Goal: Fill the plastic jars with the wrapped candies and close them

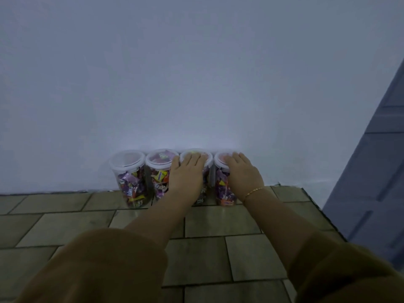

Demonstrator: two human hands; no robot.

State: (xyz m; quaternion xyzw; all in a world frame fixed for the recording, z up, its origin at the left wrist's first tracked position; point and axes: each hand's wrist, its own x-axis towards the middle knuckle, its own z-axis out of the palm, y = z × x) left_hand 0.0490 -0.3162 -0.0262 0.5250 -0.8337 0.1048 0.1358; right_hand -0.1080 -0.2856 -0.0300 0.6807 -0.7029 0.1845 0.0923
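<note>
Four plastic jars stood in one row against the white wall (196, 73), on the tiled floor (65, 224), all upright and touching or almost touching their neighbours. I take the wall as the landmark for every place here.

The first jar (129, 178), farthest left along the wall, had its lid (127, 161) on and wrapped candies (131, 189) showed through its side. No hand was on it. Just beside it, the second jar (158, 176) was lidded and full as well, and the thumb side of the left hand (188, 171) came close to its rim (I could not tell if it really touched).

The left hand lay flat on the lid of the third jar (205, 193), its fingers (193, 157) straight and pointing to the wall, holding nothing, only resting or pressing from above. The jar was directly under the palm, its long axis vertical, so any push would go straight down.

The right hand (242, 171) lay in the same way on the fourth jar (224, 189), the last one along the wall, with fingers (234, 157) straight on the lid (219, 159) and nothing gripped. A thin bracelet (254, 190) was on that wrist.

Each hand was nearest to its own jar. I judge that the filling was finished and the last two lids were being pressed shut; the risk is a lid seated unevenly, because the rims under the palms were hidden.

At the far right, away from the wall, a grey panelled door (376, 171) leaned into view.
</note>
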